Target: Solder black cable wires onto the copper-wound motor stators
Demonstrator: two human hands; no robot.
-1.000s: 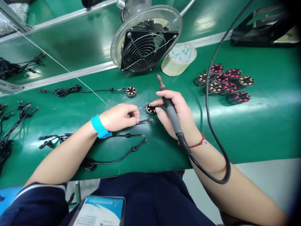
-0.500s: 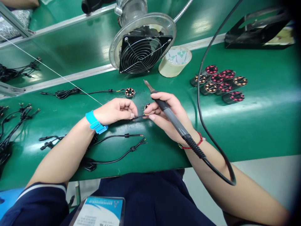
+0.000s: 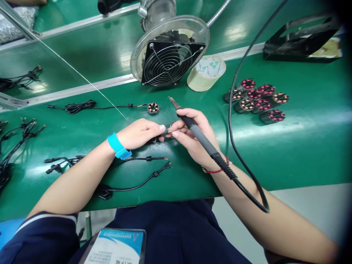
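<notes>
My left hand [image 3: 143, 132] is closed around a thin black cable [image 3: 164, 134] whose coloured wire ends point right. With my right hand [image 3: 196, 137] I hold a soldering iron [image 3: 202, 138], its tip up and to the left, clear of the wires. The right thumb and fingertips also pinch at the wire ends. Behind those fingertips a small part is mostly hidden. Beyond my hands lies a wound motor stator [image 3: 153, 108] joined to a coiled black cable [image 3: 79, 106]. Two black cables [image 3: 137, 159] with bared ends lie nearer my body.
A fume extractor fan [image 3: 167, 66] hangs above the bench, beside a roll of clear tape [image 3: 206, 73]. Several motor stators [image 3: 261, 99] cluster at right, near a black stand [image 3: 302, 40]. Bundled cables [image 3: 23, 137] lie at left. The iron's cord [image 3: 232, 121] loops over my right forearm.
My left hand has shifted slightly right, its thumb now stretched along the cable toward the right fingertips. The right hand has moved slightly left, still holding the soldering iron.
</notes>
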